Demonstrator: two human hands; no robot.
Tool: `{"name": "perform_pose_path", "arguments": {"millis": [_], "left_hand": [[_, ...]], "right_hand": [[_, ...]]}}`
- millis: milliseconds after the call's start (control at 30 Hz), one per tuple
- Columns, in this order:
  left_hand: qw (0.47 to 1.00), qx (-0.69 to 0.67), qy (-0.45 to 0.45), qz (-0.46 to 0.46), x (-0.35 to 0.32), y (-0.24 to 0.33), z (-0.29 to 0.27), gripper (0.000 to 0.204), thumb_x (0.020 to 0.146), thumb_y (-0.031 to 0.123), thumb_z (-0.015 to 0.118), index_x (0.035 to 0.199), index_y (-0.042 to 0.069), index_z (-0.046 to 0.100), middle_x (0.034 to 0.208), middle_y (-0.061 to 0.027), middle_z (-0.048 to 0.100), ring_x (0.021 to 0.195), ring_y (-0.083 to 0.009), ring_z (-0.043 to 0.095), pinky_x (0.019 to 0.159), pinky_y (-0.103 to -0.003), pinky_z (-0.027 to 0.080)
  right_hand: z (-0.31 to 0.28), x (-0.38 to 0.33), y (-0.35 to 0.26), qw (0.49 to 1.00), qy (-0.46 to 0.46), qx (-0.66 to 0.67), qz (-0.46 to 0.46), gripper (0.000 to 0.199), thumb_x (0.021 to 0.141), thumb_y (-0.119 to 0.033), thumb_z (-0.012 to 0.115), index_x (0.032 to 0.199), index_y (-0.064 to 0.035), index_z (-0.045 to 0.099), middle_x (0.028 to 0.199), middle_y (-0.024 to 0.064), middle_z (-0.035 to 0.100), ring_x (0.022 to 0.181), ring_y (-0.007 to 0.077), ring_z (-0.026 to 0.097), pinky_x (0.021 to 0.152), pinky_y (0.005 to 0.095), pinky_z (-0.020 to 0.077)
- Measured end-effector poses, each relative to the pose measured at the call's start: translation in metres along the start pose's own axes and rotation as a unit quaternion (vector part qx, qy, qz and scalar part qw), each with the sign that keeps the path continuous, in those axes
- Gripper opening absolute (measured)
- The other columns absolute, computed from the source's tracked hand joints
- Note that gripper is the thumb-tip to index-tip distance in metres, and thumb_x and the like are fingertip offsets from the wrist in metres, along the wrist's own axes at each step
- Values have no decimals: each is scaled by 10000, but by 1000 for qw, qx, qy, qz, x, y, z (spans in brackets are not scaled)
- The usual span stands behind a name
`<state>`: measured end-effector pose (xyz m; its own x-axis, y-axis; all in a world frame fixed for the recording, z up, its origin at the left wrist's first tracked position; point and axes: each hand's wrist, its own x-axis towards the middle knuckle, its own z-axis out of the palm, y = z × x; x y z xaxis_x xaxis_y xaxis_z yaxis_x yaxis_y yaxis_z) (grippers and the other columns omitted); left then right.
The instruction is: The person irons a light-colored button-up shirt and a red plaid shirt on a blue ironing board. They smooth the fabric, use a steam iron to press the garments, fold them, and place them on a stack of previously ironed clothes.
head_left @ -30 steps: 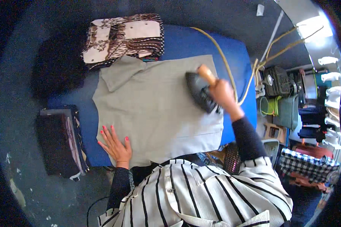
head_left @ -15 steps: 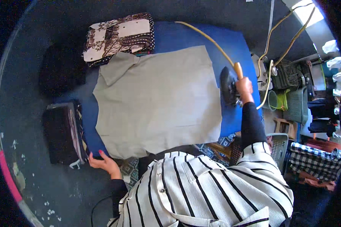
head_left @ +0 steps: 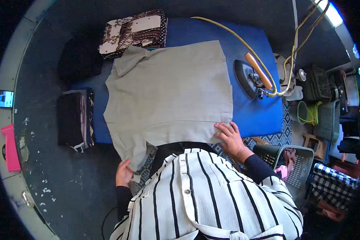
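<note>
Fingers (head_left: 227,129) of the right hand (head_left: 233,143) lie slightly parted on the lower right edge of a garment (head_left: 170,90); whether they pinch it cannot be told. Those of the left hand (head_left: 124,175) are partly curled at the garment's lower left end, touching or just beside it; their grip is likewise unclear. The garment, plain grey-beige, is spread over a blue-covered counter (head_left: 254,124), its lower left portion extending past the near edge. Its surface is largely smooth, with a flap folded over at the upper left and a long crosswise line near the lower edge. To the right, apart from it, rests an iron (head_left: 245,82) with a wooden handle.
</note>
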<state>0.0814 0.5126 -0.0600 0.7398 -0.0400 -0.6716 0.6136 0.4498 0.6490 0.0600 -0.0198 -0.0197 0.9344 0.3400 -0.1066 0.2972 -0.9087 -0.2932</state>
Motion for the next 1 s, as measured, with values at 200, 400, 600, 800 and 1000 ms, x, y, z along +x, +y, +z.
{"name": "perform_pose_path", "arguments": {"millis": [200,400,600,800,1000], "left_hand": [[995,-23,-88,-45,36,154,114,393,920,309,573,1197,29,561,1170,-133,626,1059,-305,615,950,-434,478],[960,128,3,249,129,211,177,305,938,267,561,1163,61,572,981,-21,609,915,-179,582,835,-302,451],[746,566,243,253,179,164,47,288,852,366,658,893,81,671,825,-67,655,843,-222,614,776,-320,454],[621,612,351,343,157,147,78,314,837,398,655,734,104,611,834,-65,636,892,-309,558,753,-465,384],[565,670,396,274,135,113,94,224,821,347,666,787,136,597,833,-43,575,930,-297,515,732,-448,352]], "right_hand": [[-48,56,37,913,125,361,139,184,789,-151,704,923,-28,680,869,143,679,828,209,640,793,331,477],[-42,131,86,848,207,350,339,506,820,-280,721,1226,-45,532,984,187,670,921,255,636,824,365,491],[-42,129,58,876,115,202,423,496,888,-308,614,1318,-195,394,896,225,659,877,423,635,737,490,498],[-17,131,39,906,206,-18,370,393,929,-284,516,1309,-264,418,1028,124,637,752,408,649,619,509,520],[-17,130,37,908,183,-40,376,370,937,-266,498,1302,-280,442,1037,92,583,693,386,642,587,496,531]]}}
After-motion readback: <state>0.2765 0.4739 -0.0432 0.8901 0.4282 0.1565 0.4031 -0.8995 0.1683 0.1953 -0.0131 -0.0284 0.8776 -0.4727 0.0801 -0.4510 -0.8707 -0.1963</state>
